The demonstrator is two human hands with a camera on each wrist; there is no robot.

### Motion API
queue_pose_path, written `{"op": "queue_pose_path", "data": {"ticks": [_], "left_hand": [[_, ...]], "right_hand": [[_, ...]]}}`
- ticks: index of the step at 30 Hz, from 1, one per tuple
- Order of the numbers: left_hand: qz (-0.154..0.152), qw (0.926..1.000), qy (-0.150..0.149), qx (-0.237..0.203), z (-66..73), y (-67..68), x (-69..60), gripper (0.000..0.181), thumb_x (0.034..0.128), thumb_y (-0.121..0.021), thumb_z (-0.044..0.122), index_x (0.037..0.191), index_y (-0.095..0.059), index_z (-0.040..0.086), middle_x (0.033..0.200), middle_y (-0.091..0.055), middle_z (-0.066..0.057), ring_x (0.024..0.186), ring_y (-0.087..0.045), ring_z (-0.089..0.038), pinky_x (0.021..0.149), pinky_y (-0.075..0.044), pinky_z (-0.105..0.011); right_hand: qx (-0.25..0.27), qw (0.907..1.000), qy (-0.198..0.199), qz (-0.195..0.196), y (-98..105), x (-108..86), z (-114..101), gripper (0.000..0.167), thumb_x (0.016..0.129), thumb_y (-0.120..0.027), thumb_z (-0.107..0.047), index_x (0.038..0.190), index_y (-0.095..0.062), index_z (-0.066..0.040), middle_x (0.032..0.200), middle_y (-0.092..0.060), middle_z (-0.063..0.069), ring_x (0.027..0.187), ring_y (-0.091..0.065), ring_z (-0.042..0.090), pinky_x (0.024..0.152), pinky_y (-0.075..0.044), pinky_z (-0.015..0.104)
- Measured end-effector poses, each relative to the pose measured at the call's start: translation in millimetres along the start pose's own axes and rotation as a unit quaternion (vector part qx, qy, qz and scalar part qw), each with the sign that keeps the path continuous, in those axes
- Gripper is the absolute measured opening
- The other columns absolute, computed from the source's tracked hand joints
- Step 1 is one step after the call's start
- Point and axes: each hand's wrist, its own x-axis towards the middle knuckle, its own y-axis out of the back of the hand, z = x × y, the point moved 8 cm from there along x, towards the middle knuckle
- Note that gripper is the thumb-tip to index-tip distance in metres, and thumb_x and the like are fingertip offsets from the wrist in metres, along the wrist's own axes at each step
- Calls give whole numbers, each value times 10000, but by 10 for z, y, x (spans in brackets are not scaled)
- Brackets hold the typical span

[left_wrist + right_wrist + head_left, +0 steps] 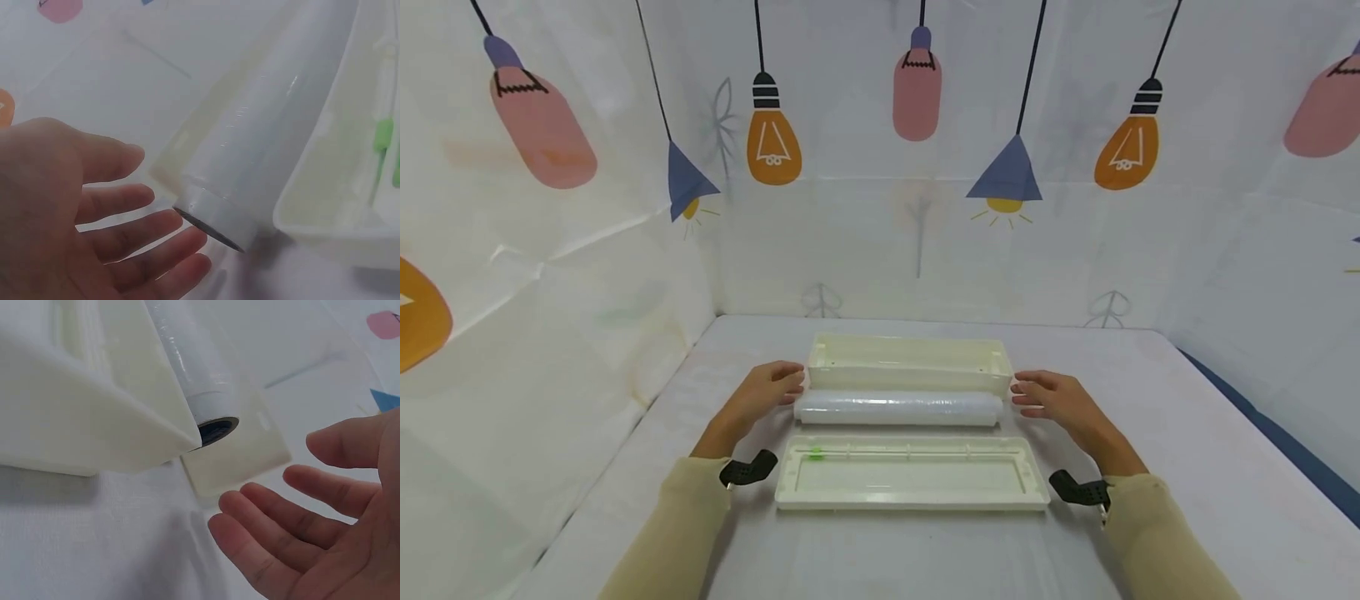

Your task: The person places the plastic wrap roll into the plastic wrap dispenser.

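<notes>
A roll of cling film (898,408) lies crosswise on the table, its hollow core visible at the ends in both wrist views. Behind it stands a long cream box (910,381), open at the top. In front, a cream lid (917,504) lies with its inside up, a small green slider (816,454) on its rail. My left hand (767,387) is beside the left ends of box and roll, fingers loosely extended; whether its fingertips touch the roll is unclear. At the right ends, my right hand (1060,404) has its fingers spread and holds nothing.
A white cloth covers the table (880,558). White sheets printed with lamps and bulbs hang as a back wall (850,250) and along both sides. A dark blue strip (1270,425) shows at the table's right edge. Each wrist wears a black camera mount (748,471).
</notes>
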Motion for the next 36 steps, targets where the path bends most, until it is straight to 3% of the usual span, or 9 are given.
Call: {"op": "queue_pose_path", "data": {"ticks": [6, 10, 14, 18, 23, 27, 31, 36], "left_hand": [[-136, 9987, 60, 489, -53, -32, -68, 450, 1050, -547, 278, 1397, -546, -8, 1378, -566, -203, 1120, -641, -302, 991, -494, -462], [-117, 9979, 159, 620, -71, -9, -125, 446, 1042, -558, 288, 1381, -568, -1, 1346, -589, -192, 1093, -646, -286, 976, -502, -470], [-35, 9987, 215, 455, -92, -2, -135, 438, 1032, -579, 290, 1360, -592, 1, 1289, -620, -166, 1082, -639, -262, 965, -509, -443], [-166, 9994, 238, 173, -146, -18, -134, 455, 1032, -581, 301, 1365, -584, -10, 1319, -602, -157, 1131, -620, -246, 971, -515, -399], [-569, 9983, -63, -58, -161, -15, -175, 479, 1021, -604, 301, 1385, -560, -8, 1389, -562, -159, 1224, -581, -271, 1039, -464, -426], [-864, 9955, -347, 168, -154, -11, -212, 508, 993, -645, 342, 1398, -565, 47, 1406, -558, -118, 1296, -511, -289, 1118, -346, -510], [-900, 9948, -352, 313, -159, -17, -228, 531, 947, -711, 324, 1395, -574, 75, 1378, -583, -84, 1313, -480, -286, 1125, -301, -545], [-896, 9943, -445, 360, -145, -61, -216, 572, 913, -752, 254, 1397, -554, 22, 1308, -624, -107, 1231, -550, -275, 1084, -359, -519]], "right_hand": [[48, 10000, -41, 31, -3, -53, 63, 480, 1063, -532, -271, 1369, -507, 98, 1303, -594, 288, 1172, -615, 398, 940, -534, 442], [71, 9998, 6, -174, -73, -18, 68, 445, 1061, -535, -263, 1305, -554, 109, 1268, -621, 261, 1148, -635, 374, 927, -542, 437], [85, 9995, 7, -304, -121, -24, 73, 413, 1051, -553, -270, 1237, -616, 93, 1247, -639, 228, 1133, -648, 342, 906, -554, 412], [25, 9993, -51, -378, -133, -56, 92, 408, 1042, -571, -295, 1229, -644, 61, 1253, -645, 196, 1133, -653, 325, 901, -556, 396], [-25, 9981, 71, -610, -165, -89, 36, 451, 1035, -585, -291, 1280, -613, 87, 1239, -657, 198, 1157, -634, 344, 935, -537, 426], [-243, 9966, 40, -782, -207, -113, -18, 477, 1030, -591, -290, 1321, -588, 88, 1252, -653, 191, 1168, -622, 339, 959, -522, 439], [-573, 9946, -4, -868, -259, -123, -35, 509, 1026, -597, -309, 1347, -572, 86, 1249, -652, 183, 1143, -628, 329, 972, -508, 464], [-837, 9933, -66, -793, -280, -142, -30, 515, 1017, -612, -317, 1342, -583, 81, 1223, -665, 178, 1102, -648, 320, 971, -501, 491]]}}
